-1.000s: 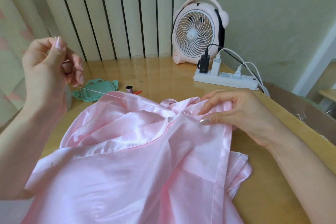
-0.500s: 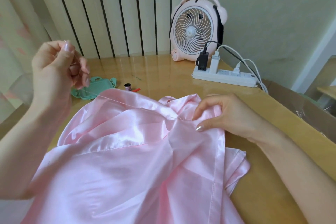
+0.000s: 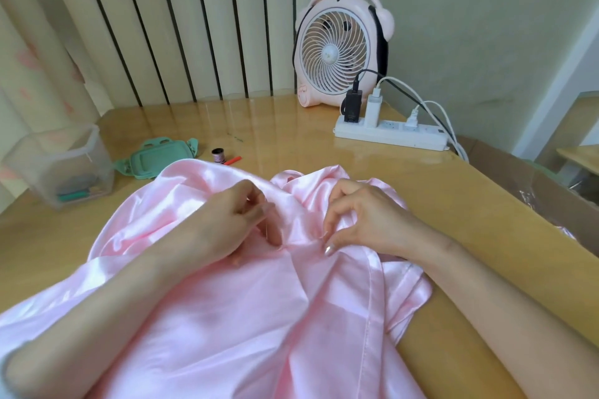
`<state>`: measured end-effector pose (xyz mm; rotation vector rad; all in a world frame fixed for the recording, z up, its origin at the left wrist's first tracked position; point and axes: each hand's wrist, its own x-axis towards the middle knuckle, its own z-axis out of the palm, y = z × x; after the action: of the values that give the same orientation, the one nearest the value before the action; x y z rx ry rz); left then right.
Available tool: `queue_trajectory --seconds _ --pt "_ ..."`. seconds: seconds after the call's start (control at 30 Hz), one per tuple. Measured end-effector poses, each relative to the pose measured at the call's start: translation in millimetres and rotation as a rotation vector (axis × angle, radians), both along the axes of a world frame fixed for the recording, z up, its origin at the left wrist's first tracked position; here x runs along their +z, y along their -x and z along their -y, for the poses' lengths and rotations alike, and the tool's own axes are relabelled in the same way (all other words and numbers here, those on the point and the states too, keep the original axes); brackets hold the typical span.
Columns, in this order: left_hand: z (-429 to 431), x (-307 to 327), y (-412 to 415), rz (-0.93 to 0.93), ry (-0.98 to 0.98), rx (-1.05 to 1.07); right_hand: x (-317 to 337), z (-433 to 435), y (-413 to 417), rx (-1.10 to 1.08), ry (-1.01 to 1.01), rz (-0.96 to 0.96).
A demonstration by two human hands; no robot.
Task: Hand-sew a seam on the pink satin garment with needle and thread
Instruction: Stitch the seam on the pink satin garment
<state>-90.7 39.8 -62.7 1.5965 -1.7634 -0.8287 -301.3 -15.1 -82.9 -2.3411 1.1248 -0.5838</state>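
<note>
We barely make out the needle (image 3: 266, 224), a thin pale line pinched in our left hand (image 3: 236, 220). Our right hand (image 3: 366, 220) pinches a fold of the garment (image 3: 259, 334), which lies glossy pink and crumpled on the table (image 3: 453, 204), its near edge cut off by the frame.

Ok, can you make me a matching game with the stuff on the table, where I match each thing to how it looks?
Things:
1 fan
2 power strip
3 lid
4 box

Looks:
A green
B see-through
C pink, with a handle on top
D white, with plugs in it

Pairs: 1-C, 2-D, 3-A, 4-B
</note>
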Motion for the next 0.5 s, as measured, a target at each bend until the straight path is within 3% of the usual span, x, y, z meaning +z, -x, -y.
queue_trajectory --seconds 0.13,0.23,0.5 --pt "1 -3 2 0.056 0.041 0.018 -4 3 0 0.051 -0.045 0.009" --pt "2 -4 -3 0.001 0.071 0.04 1 6 9 0.042 -0.028 0.043" --pt "-9 17 -38 -0.576 0.304 0.231 18 12 28 0.112 -0.1 0.173"
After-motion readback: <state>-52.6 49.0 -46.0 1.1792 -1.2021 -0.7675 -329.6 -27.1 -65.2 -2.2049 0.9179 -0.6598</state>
